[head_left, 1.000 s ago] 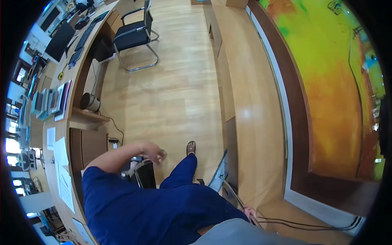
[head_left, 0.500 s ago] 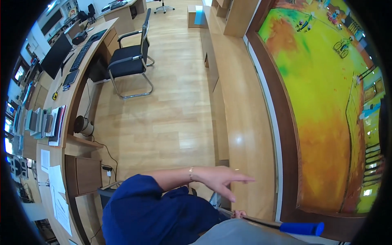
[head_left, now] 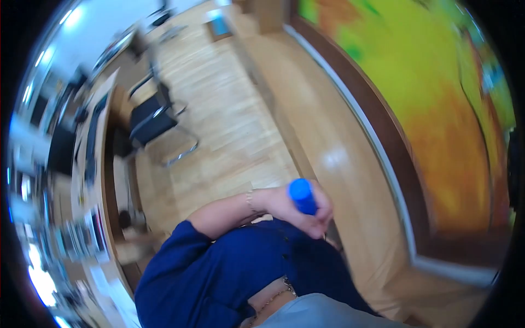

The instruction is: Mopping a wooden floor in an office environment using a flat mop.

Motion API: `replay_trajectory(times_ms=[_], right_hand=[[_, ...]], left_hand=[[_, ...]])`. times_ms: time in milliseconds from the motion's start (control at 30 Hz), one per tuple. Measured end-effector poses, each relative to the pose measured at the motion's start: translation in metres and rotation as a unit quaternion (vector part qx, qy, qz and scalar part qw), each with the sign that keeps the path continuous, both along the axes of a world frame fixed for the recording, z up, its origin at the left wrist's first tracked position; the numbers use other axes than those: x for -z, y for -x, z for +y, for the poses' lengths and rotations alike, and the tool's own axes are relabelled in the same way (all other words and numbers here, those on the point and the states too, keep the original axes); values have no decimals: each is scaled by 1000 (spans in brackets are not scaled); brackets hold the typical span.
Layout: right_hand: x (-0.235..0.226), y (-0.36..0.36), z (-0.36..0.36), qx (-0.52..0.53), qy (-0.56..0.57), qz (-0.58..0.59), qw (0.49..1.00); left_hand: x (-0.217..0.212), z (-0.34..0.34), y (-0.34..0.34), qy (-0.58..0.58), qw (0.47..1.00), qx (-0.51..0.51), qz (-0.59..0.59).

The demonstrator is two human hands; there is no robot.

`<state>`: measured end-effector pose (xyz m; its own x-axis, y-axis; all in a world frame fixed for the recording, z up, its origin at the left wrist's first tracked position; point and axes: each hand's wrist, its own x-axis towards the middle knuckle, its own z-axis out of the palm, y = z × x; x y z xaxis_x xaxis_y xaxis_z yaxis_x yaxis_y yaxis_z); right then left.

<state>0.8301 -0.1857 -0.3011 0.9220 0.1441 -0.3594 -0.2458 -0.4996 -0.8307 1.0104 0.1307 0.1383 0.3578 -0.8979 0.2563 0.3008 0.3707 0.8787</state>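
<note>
My left hand (head_left: 281, 206), with a thin bracelet on its wrist, is closed round the blue grip (head_left: 302, 197) of a pole. The rounded end of the grip points up, and the fingers wrap it in front of my dark blue shirt (head_left: 235, 257). The rest of the pole is hidden below the hand and shirt, so its kind cannot be told. My right hand is not visible.
A black chair (head_left: 153, 124) stands by a long desk (head_left: 101, 136) on the left, with books (head_left: 82, 240) stacked on it. On the right, a low wooden cabinet (head_left: 306, 98) runs beneath a framed yellow-green painting (head_left: 404, 109). The view is blurred.
My left hand, stretched out with fingers apart before, now grips the pole's blue end. The pole has swung from lying sideways to pointing up. My right hand, earlier on the shaft, has gone from sight.
</note>
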Motion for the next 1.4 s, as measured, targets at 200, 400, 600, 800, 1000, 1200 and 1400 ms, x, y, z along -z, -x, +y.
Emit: replay_trajectory(times_ms=[200, 400, 600, 800, 1000, 1200, 1400], right_hand=[[-99, -60, 100, 139, 158, -127, 969], [-106, -112, 176, 290, 155, -112, 938], [-101, -161, 260, 345, 175, -152, 910], [-111, -239, 397, 324, 169, -215, 906], [-133, -338, 550, 167, 118, -164, 965], [-210, -400, 667, 9, -37, -154, 987], [-219, -386, 678, 56, 8, -140, 988]], left_hand=[[28, 13, -101, 46, 984, 146, -91], [51, 61, -176, 30, 968, 233, -87], [59, 138, -224, 39, 958, 258, -116], [42, 290, -276, 0, 966, 226, -129], [-25, 447, -313, 47, 974, 144, -167], [-111, 552, -301, -2, 931, 231, -284], [-104, 563, -288, 69, 920, 238, -303]])
